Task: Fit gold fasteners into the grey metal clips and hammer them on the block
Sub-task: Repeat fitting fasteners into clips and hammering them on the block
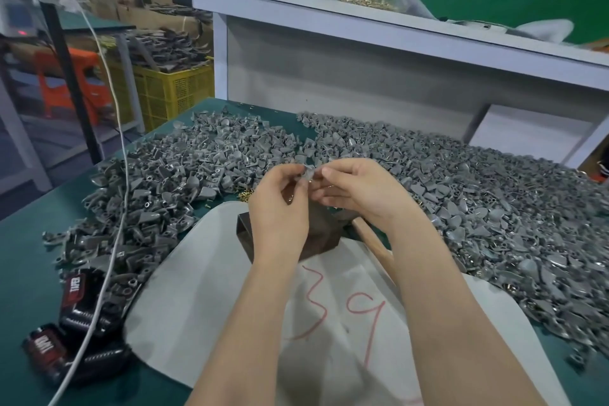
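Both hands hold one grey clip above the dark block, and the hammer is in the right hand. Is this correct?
Not quite. In the head view the hammer lies on the table beside the block, under the right hand, in neither hand. The rest holds: the left hand and right hand pinch one clip above the block.

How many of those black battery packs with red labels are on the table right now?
2. One battery pack lies at the left edge of the white sheet, under the white cable. The other lies nearer the table's front-left corner. More might be hidden beneath the clip piles.
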